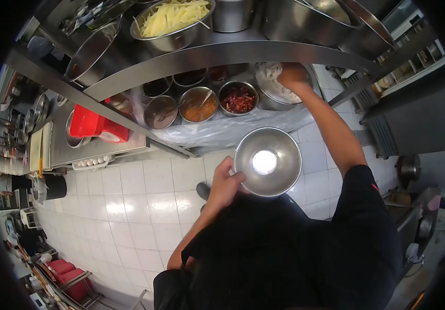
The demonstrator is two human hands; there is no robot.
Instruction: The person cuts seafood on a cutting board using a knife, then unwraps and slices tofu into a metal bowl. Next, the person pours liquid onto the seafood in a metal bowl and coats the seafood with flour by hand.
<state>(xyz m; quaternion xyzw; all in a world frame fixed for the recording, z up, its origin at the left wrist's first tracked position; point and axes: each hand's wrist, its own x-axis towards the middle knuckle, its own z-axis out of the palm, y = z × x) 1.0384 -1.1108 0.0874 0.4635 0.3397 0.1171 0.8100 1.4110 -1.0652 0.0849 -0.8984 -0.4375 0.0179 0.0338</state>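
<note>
My left hand (225, 182) grips the rim of a metal mixing bowl (284, 173), thumb over the edge. The bowl is held in front of my body, and only a bright reflection shows inside it. My right hand (292, 77) reaches under the upper shelf into a large metal basin (283, 105). White powder (270, 77) lies in that basin, and my fingers are down at it, blurred and mostly hidden. Left of the basin stand a pot of dried red chillies (238, 99) and a pot of orange-brown seasoning (199, 111) with a spoon (207, 97) in it.
A steel shelf edge (232, 50) crosses above my right forearm. On the shelf stands a bowl of yellow shreds (173, 19). A red plastic container (92, 124) sits on the left counter. Clear plastic sheeting (207, 133) covers the lower shelf's front. White tiles (134, 206) floor the room.
</note>
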